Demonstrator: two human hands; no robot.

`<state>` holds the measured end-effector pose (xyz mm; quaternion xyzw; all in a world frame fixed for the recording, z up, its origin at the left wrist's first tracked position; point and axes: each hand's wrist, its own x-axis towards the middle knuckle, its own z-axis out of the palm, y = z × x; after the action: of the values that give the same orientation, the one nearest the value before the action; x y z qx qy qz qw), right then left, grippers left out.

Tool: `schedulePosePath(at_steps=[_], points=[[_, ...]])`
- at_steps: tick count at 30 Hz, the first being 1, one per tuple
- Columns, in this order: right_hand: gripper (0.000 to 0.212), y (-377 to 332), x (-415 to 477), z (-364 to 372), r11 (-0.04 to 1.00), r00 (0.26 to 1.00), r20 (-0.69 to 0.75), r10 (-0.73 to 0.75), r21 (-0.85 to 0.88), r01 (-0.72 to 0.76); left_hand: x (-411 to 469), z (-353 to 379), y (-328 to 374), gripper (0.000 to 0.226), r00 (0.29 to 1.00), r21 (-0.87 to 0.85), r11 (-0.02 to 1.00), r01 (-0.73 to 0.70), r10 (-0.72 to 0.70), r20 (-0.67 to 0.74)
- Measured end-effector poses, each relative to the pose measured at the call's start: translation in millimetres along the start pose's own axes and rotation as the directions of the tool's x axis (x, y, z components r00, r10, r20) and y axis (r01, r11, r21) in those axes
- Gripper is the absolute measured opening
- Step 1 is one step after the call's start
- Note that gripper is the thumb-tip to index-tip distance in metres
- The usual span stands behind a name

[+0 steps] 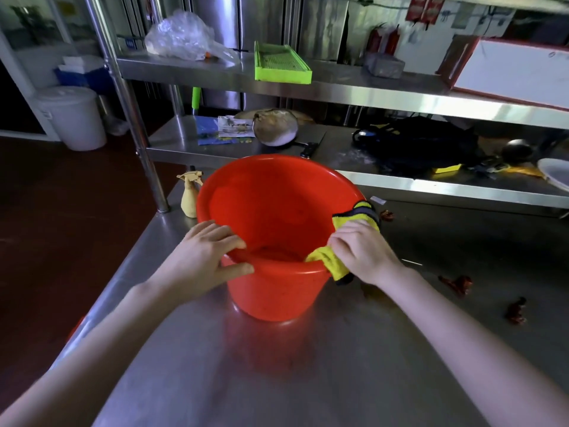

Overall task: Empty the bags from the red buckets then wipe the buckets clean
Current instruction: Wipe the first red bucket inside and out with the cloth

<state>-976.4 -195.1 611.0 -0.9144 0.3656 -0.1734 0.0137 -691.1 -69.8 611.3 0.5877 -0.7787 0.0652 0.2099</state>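
One red bucket (277,211) upright on steel table (308,380), no bag inside. Head view: my left hand (200,254) grips near rim, fingers curled over, steadying it; my right hand (363,251) pinches yellow cloth (354,218) folded over right rim, to wipe edge.

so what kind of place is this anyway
Most likely a commercial kitchen's prep area: a long stainless steel worktable, two-tier stainless steel shelving behind it, and red fire extinguishers by the back wall.

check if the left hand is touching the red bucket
Touching. The head view shows the left hand gripping the red bucket at its near rim, fingers over it, thumb outside.
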Motion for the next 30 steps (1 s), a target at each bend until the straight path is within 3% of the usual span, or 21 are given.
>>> schedulePosePath(at_steps=[3, 5, 7, 9, 13, 16, 19, 22, 26, 30], points=[[0.037, 31.9, 9.7, -6.0, 0.999, 1.000, 0.027, -0.015, -0.032, 0.015, -9.2, 12.3, 14.3, 0.047, 1.000, -0.009, 1.000, -0.012, 0.012, -0.015], [0.050, 32.0, 11.4, -5.0, 0.998, 0.998, 0.007, 0.062, -0.009, -0.062, -13.3, 22.2, 24.9, 0.042, 0.996, -0.008, 0.999, 0.036, -0.037, -0.083], [0.058, 10.3, 7.1, -4.5, 0.977, 0.973, -0.088, 0.212, 0.050, -0.208, -12.6, 26.1, 29.7, 0.041, 0.991, -0.016, 0.997, 0.070, -0.071, -0.112], [0.056, -27.6, 0.9, 8.2, 0.961, 0.939, -0.212, 0.269, 0.003, -0.275, -9.2, 28.4, 36.7, 0.040, 0.990, -0.005, 0.997, 0.072, -0.072, -0.123], [0.043, -99.9, -7.5, 33.8, 0.965, 0.924, -0.297, 0.242, -0.023, -0.260, -5.9, 41.6, 62.9, 0.030, 0.987, 0.085, 0.992, 0.095, -0.082, -0.139], [0.041, -76.2, -8.9, 26.3, 0.993, 0.958, -0.267, 0.105, -0.022, -0.115, -4.6, 47.0, 64.9, 0.023, 0.981, 0.062, 0.996, 0.068, -0.055, -0.188], [0.039, -25.1, -3.9, 5.7, 0.998, 0.994, -0.091, -0.066, -0.009, 0.065, -7.7, 46.9, 65.6, 0.033, 0.982, 0.006, 0.997, 0.071, -0.069, -0.176], [0.037, 23.8, 12.0, -9.1, 1.000, 0.998, 0.063, 0.001, 0.004, -0.001, -6.7, 46.0, 67.1, 0.032, 0.982, -0.037, 0.997, 0.065, -0.070, -0.176], [0.050, 13.5, 7.2, 0.3, 0.993, 0.991, -0.059, 0.120, -0.003, -0.121, -7.6, 48.5, 62.5, 0.032, 0.973, -0.015, 0.997, 0.076, -0.077, -0.216], [0.043, -59.0, -8.2, 20.4, 0.996, 0.971, -0.223, 0.081, -0.024, -0.089, -6.0, 44.0, 59.0, 0.034, 0.976, -0.008, 0.999, 0.053, -0.054, -0.212]])
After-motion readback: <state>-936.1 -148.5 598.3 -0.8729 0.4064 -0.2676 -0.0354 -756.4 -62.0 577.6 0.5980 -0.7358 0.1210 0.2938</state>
